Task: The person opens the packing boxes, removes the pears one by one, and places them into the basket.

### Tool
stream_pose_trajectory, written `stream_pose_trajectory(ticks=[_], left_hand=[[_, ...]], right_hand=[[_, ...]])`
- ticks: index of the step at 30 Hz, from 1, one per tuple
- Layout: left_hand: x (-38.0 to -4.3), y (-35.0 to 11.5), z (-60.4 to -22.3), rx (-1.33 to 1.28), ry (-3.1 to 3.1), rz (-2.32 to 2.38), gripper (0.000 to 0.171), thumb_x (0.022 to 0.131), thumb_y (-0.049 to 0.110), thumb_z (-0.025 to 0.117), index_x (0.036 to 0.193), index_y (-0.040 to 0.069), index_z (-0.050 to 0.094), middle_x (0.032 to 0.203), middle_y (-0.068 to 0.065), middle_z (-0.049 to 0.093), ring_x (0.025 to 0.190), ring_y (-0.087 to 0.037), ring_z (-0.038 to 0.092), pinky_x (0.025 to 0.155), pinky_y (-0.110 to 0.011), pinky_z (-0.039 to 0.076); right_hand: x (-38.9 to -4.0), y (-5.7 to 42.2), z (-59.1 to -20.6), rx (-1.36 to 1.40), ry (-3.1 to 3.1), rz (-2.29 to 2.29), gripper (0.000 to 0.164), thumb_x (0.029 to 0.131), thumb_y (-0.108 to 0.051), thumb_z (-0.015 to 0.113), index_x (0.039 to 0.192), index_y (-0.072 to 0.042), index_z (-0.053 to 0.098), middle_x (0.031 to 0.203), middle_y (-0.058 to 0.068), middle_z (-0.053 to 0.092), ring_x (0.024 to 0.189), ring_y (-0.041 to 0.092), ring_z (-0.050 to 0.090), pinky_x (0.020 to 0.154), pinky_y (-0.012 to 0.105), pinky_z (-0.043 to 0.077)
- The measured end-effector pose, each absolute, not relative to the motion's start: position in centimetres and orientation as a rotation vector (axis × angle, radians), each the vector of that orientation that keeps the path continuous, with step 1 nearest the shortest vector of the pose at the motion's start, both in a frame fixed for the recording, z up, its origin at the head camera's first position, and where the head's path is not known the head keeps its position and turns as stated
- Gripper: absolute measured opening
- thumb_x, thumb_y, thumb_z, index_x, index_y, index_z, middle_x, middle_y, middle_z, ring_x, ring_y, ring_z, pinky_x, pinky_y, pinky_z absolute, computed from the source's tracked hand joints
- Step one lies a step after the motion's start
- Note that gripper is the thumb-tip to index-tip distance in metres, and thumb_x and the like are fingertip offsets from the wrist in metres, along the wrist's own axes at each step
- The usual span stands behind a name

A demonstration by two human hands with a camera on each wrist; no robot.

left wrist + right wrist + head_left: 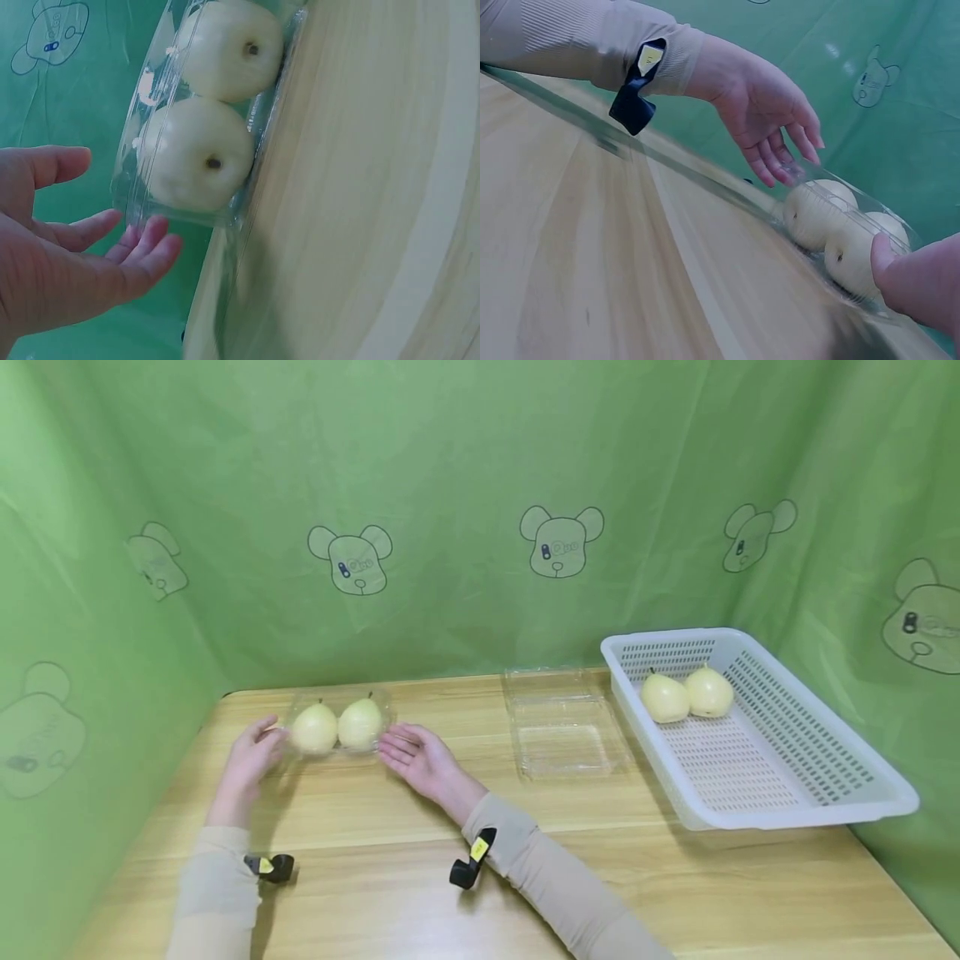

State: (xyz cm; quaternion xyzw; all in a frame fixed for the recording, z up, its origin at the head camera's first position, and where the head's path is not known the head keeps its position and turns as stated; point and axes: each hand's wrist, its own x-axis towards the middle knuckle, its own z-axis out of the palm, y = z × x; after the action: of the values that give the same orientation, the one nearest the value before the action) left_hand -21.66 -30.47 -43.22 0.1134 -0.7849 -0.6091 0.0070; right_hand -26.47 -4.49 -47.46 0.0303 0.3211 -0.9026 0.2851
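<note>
Two pale yellow pears sit side by side in a clear plastic clamshell box at the table's left back, and its lid appears closed over them. At the box's left end, my left hand has its fingers loosely extended. In the left wrist view, that hand's fingertips are close to the box's end; whether they touch it I cannot tell. My right hand is at the other end, palm up with fingers extended against the box. The right wrist view shows its thumb beside a pear.
Another clear clamshell box stands unfolded at the back middle. To its right, a white perforated plastic basket holds two more pears. Green curtains with bear-head prints enclose the wooden table at the back and sides.
</note>
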Motion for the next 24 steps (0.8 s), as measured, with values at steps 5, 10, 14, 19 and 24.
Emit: stream_pose_trajectory(ticks=[5, 10, 14, 19, 24], left_hand=[[-21.9, -29.8, -43.5, 0.317, -2.457, -1.963, 0.061, 0.104, 0.024, 0.039, 0.155, 0.001, 0.016, 0.150, -0.024, 0.031, 0.135, -0.031, 0.038, 0.119, -0.045, 0.033], [-22.2, -28.8, -43.6, 0.277, -2.439, -2.032, 0.060, 0.103, 0.019, 0.041, 0.154, 0.000, 0.017, 0.148, -0.022, 0.033, 0.120, -0.017, 0.048, 0.113, -0.030, 0.042], [-22.5, -27.9, -43.7, 0.251, -2.427, -2.075, 0.058, 0.103, 0.017, 0.041, 0.153, -0.003, 0.020, 0.146, -0.023, 0.034, 0.112, -0.010, 0.050, 0.101, -0.019, 0.047], [-22.6, -26.7, -44.0, 0.239, -2.423, -2.101, 0.056, 0.102, 0.015, 0.042, 0.151, -0.005, 0.024, 0.142, -0.020, 0.038, 0.106, -0.008, 0.051, 0.097, -0.018, 0.048], [-22.6, -25.5, -44.3, 0.211, -2.410, -2.126, 0.054, 0.102, 0.013, 0.042, 0.150, -0.006, 0.026, 0.139, -0.019, 0.040, 0.105, -0.009, 0.052, 0.101, -0.024, 0.048]], right_hand=[[-26.4, -3.0, -47.2, 0.087, 0.917, -2.425, 0.052, 0.101, -0.017, 0.045, 0.144, 0.009, 0.033, 0.151, 0.029, 0.035, 0.142, 0.043, 0.034, 0.121, 0.047, 0.030], [-26.2, -1.6, -46.8, 0.110, 1.027, -2.426, 0.049, 0.100, -0.017, 0.046, 0.142, 0.007, 0.038, 0.145, 0.025, 0.041, 0.134, 0.037, 0.044, 0.118, 0.045, 0.035], [-26.1, -0.7, -46.6, 0.135, 1.109, -2.427, 0.046, 0.100, -0.015, 0.047, 0.140, 0.006, 0.042, 0.128, 0.016, 0.052, 0.113, 0.026, 0.054, 0.116, 0.044, 0.037], [-26.0, 0.4, -46.5, 0.162, 1.195, -2.427, 0.035, 0.098, -0.013, 0.051, 0.129, 0.003, 0.050, 0.110, 0.008, 0.054, 0.099, 0.019, 0.055, 0.112, 0.043, 0.040], [-26.0, 1.4, -46.5, 0.201, 1.272, -2.431, 0.030, 0.096, -0.013, 0.054, 0.123, 0.001, 0.053, 0.108, 0.006, 0.054, 0.096, 0.018, 0.054, 0.103, 0.038, 0.047]])
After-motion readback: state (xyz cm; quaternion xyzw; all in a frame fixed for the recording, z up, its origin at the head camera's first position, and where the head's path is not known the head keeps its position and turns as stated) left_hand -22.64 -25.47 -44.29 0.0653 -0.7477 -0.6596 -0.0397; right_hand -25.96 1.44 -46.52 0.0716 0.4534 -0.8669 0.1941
